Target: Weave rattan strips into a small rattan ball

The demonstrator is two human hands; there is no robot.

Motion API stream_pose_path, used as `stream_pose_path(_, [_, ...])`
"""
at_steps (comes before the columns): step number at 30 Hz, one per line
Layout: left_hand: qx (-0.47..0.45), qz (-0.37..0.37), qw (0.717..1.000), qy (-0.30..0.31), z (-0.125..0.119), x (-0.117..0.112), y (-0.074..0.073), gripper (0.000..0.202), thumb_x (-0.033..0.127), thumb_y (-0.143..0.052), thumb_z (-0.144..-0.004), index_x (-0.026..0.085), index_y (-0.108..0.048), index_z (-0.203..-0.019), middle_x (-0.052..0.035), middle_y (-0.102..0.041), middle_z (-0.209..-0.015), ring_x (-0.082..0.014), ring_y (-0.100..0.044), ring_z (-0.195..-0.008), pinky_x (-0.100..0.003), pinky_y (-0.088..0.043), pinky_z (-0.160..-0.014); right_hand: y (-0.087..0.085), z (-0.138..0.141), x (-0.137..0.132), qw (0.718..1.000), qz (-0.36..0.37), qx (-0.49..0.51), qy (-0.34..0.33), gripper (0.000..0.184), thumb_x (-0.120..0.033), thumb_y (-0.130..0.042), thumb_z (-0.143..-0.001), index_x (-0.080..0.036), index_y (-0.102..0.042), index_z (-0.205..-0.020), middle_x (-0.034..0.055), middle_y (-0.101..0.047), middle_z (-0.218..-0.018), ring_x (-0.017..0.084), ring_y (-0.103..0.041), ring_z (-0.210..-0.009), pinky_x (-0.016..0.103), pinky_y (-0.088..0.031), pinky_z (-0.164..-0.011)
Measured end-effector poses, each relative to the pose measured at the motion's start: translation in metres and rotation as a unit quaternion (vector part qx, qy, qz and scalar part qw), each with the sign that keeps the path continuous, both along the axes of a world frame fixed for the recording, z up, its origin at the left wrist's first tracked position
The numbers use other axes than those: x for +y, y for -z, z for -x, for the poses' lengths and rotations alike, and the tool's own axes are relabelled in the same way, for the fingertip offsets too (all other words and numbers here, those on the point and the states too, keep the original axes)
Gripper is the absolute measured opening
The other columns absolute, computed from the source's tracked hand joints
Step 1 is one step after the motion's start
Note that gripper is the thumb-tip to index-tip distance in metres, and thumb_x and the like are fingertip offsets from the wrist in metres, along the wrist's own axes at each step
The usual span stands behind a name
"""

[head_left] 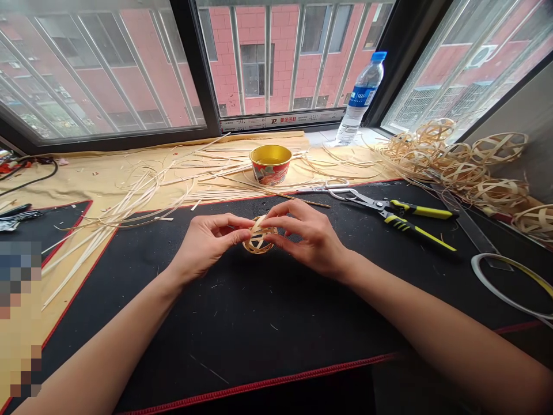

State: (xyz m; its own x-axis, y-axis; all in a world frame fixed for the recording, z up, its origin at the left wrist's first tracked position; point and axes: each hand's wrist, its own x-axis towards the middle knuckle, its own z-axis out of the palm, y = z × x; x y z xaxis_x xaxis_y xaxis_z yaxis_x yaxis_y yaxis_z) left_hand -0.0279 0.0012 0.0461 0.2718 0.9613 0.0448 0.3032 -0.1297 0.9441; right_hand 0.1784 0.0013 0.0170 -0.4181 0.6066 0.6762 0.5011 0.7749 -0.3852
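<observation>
A small openwork ball [259, 242] woven from pale bamboo strips is held between my two hands over the black mat [259, 323]. My left hand [218, 236] pinches its left side between thumb and fingers. On the other side, my right hand [305, 233] grips the ball with bent fingers, its fingertips on the upper strips. The fingers cover parts of the weave. Just beyond my hands stands a red bowl [271, 167] with a gold inside.
Loose bamboo strips [129, 199] spread across the left and back. Yellow-black pliers [401, 216], a metal ruler [466, 227] and a ring-shaped strip [479, 276] lie right. Several woven balls [496, 193] pile against the right wall. A water bottle [360, 104] stands by the window.
</observation>
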Motion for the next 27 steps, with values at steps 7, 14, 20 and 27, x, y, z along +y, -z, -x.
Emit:
stream_pose_path(7, [0.026, 0.018, 0.999, 0.024, -0.003, -0.003, -0.012, 0.024, 0.034, -0.072, -0.071, 0.018, -0.075, -0.089, -0.0043, -0.076, -0.089, -0.0234, -0.069, -0.089, -0.032, -0.054, -0.084, -0.002, 0.002, 0.000, 0.999, 0.018, 0.023, -0.013, 0.010, -0.024, -0.059, -0.086, -0.022, -0.067, -0.092, 0.0062, -0.063, -0.094, 0.016, -0.061, -0.084, 0.027, -0.050, -0.069])
stream_pose_path(14, [0.021, -0.003, 0.999, 0.034, -0.003, -0.004, -0.005, 0.026, 0.031, -0.073, -0.069, 0.017, -0.074, -0.091, -0.0043, -0.075, -0.089, -0.0219, -0.069, -0.085, -0.032, -0.055, -0.081, -0.002, 0.001, 0.000, 1.000, 0.018, 0.008, -0.019, 0.009, -0.027, -0.060, -0.086, -0.022, -0.066, -0.091, 0.0056, -0.062, -0.091, 0.016, -0.059, -0.084, 0.027, -0.050, -0.071])
stream_pose_path(20, [0.029, -0.072, 0.996, 0.031, -0.003, -0.005, 0.002, 0.028, 0.025, -0.069, -0.073, 0.018, -0.069, -0.100, -0.0014, -0.072, -0.083, -0.0167, -0.067, -0.078, -0.029, -0.055, -0.079, -0.001, -0.001, 0.002, 0.998, 0.007, -0.054, -0.022, 0.028, -0.025, -0.054, -0.090, -0.026, -0.060, -0.117, 0.0062, -0.054, -0.099, 0.015, -0.058, -0.085, 0.028, -0.051, -0.072])
stream_pose_path(27, [-0.014, -0.059, 0.998, 0.024, -0.004, -0.002, 0.004, 0.026, 0.027, -0.072, -0.068, 0.017, -0.057, -0.087, 0.0008, -0.064, -0.075, -0.0144, -0.064, -0.071, -0.026, -0.054, -0.071, -0.003, -0.002, 0.004, 0.992, -0.061, -0.111, -0.020, 0.023, -0.026, -0.045, -0.094, -0.024, -0.060, -0.111, 0.0069, -0.058, -0.110, 0.013, -0.058, -0.085, 0.023, -0.048, -0.062])
